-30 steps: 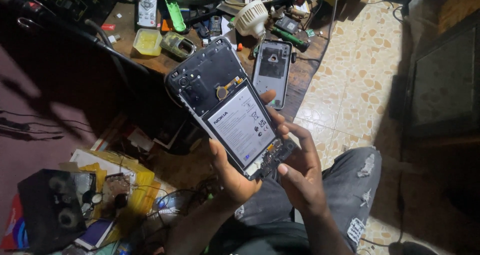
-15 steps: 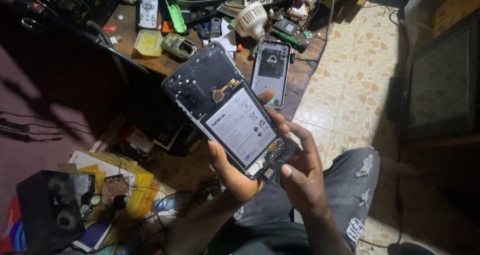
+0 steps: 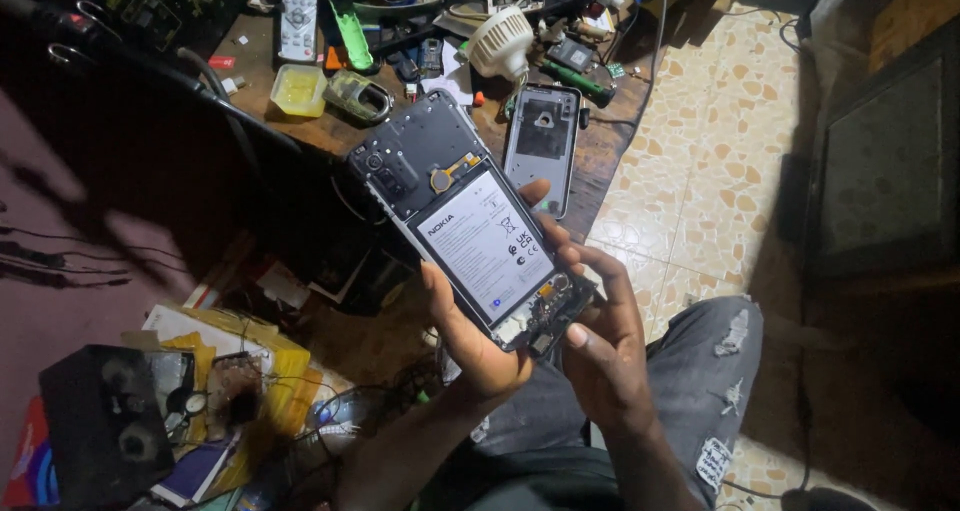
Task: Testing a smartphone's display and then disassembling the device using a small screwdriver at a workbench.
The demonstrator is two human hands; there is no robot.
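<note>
Both hands are on the opened phone (image 3: 470,236), held up over the lap: left hand (image 3: 475,346) wrapped under its lower end, right hand (image 3: 600,346) pinching the bottom edge. Further back, its back cover (image 3: 541,146) lies on the cluttered bench (image 3: 260,121).

We held our left hand (image 3: 478,343) palm-up with its thumb raised along one side and fingers curled underneath, while our right hand (image 3: 603,343) faced it just beside, thumb bent inward and fingertips (image 3: 541,190) reaching upward.
</note>
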